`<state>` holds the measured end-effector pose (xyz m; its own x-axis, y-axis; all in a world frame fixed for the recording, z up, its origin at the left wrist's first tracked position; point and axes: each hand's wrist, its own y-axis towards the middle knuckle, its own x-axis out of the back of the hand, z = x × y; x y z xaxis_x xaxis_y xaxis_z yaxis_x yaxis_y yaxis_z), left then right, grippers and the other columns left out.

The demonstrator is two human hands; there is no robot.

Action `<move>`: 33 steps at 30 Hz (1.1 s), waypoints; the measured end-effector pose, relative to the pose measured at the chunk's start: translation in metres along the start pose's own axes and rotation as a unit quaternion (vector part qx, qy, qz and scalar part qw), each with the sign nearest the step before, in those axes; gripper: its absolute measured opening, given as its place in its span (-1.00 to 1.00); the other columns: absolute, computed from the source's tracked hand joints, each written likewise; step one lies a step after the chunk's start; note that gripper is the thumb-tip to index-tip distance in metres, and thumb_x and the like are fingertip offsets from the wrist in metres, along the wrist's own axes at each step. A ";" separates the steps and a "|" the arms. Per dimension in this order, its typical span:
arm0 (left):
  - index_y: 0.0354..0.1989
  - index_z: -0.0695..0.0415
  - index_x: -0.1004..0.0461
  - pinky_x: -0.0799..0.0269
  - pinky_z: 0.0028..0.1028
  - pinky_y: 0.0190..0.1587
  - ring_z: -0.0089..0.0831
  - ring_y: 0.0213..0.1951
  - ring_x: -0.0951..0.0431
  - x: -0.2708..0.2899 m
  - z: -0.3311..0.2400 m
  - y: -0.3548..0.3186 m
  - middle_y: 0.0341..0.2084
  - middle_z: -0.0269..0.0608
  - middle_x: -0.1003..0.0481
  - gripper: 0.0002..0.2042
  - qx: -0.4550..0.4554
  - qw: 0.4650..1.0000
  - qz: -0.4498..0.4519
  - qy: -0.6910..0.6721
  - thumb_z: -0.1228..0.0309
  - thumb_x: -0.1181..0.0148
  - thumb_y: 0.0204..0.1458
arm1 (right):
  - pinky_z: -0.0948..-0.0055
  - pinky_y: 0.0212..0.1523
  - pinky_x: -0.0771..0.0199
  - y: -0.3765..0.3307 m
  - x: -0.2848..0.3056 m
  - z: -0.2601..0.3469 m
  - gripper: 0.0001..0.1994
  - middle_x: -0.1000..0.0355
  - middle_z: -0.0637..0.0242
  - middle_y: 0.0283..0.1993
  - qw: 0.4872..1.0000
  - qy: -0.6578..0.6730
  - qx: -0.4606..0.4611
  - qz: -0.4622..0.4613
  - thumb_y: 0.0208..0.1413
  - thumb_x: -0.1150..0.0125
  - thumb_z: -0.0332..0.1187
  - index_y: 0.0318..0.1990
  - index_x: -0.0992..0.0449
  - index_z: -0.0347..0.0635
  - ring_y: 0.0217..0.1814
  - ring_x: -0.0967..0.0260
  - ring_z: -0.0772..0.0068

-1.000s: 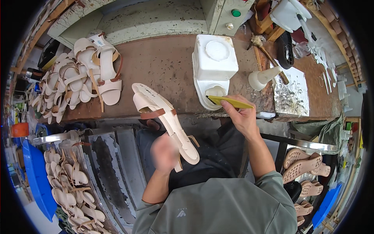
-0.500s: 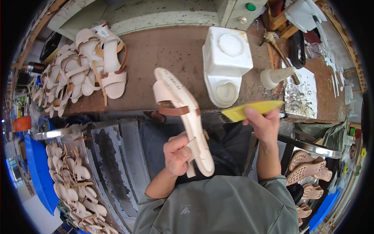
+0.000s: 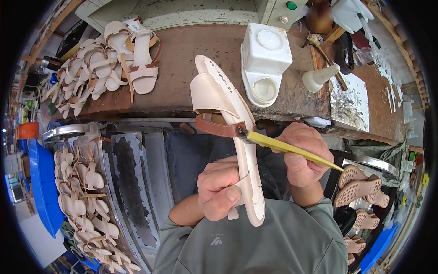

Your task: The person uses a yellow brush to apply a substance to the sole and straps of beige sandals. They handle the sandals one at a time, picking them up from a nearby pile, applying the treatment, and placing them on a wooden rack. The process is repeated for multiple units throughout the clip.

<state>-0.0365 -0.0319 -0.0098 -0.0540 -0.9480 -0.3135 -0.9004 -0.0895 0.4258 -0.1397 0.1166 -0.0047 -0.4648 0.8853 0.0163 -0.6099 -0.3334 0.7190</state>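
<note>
The left hand is clenched around the heel end of a cream sandal, holding it over the lap with the toe pointing toward the bench. The right hand grips a yellow brush, whose dark tip touches the sandal's edge just beside the brown strap. Judging by this, the coating of this sandal is under way rather than finished: the brush is at mid-length, and whether the rest of the edge is already coated cannot be told from here, since any film is too thin to see. A heap of like sandals lies on the bench's left end, and more lie in the tray to the person's left, so much of the batch probably waits, though which pile is done I cannot say. As for containers, the white tub on the bench has a round well at its front holding what looks like a pale liquid, likely glue; its lid is on. A white squeeze bottle lies tilted beside it, contents hidden. The blue bin at far left shows only its wall. On the right a rack holds a few sandals sole-up, treads showing.
</note>
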 end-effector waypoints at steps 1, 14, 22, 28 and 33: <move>-0.67 0.34 -0.32 -0.24 -0.34 -0.54 -0.24 -0.64 -0.34 -0.002 -0.002 -0.002 -0.68 -0.03 -0.39 -0.74 -0.010 1.000 0.002 0.002 0.39 0.08 -0.06 | 0.44 -0.48 -0.39 -0.002 0.000 0.003 -0.83 -0.47 0.09 -0.42 1.000 0.003 0.004 0.000 -0.10 -0.24 -0.56 -0.30 -0.45 -0.40 -0.44 -0.46 0.27; -0.68 0.32 -0.31 -0.23 -0.36 -0.59 -0.25 -0.66 -0.34 -0.016 -0.023 -0.016 -0.69 -0.04 -0.39 -0.78 -0.063 0.997 0.033 0.011 0.42 0.08 -0.11 | 0.43 -0.51 -0.37 -0.019 0.001 0.038 -0.82 -0.46 0.12 -0.43 0.999 0.022 0.030 0.022 -0.11 -0.25 -0.55 -0.31 -0.46 -0.40 -0.46 -0.46 0.25; -0.66 0.35 -0.35 -0.23 -0.38 -0.60 -0.25 -0.67 -0.35 -0.021 -0.030 -0.022 -0.69 -0.03 -0.40 -0.76 -0.077 0.996 0.029 0.022 0.41 0.07 -0.10 | 0.42 -0.51 -0.38 -0.031 0.003 0.051 -0.82 -0.47 0.13 -0.42 0.998 0.049 0.022 0.026 -0.15 -0.24 -0.55 -0.32 -0.47 -0.37 -0.48 -0.45 0.28; -0.67 0.35 -0.34 -0.22 -0.38 -0.61 -0.27 -0.68 -0.32 -0.021 -0.032 -0.028 -0.71 -0.04 -0.38 -0.76 -0.071 0.996 0.034 0.036 0.40 0.08 -0.12 | 0.42 -0.53 -0.38 -0.037 0.004 0.063 -0.84 -0.47 0.13 -0.43 0.997 0.068 0.013 0.041 -0.15 -0.22 -0.54 -0.35 -0.47 -0.37 -0.51 -0.43 0.31; -0.67 0.36 -0.33 -0.24 -0.33 -0.58 -0.26 -0.68 -0.32 -0.025 -0.030 -0.029 -0.71 -0.04 -0.38 -0.76 -0.085 0.996 0.014 0.007 0.40 0.08 -0.14 | 0.42 -0.54 -0.39 -0.038 0.005 0.068 -0.84 -0.47 0.12 -0.46 0.997 0.075 0.005 0.034 -0.16 -0.25 -0.53 -0.37 -0.48 -0.37 -0.54 -0.42 0.32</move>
<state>0.0035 -0.0147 0.0112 -0.0700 -0.9551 -0.2879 -0.8122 -0.1130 0.5723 -0.0755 0.1557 0.0157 -0.5961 0.8020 -0.0385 -0.5674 -0.3868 0.7269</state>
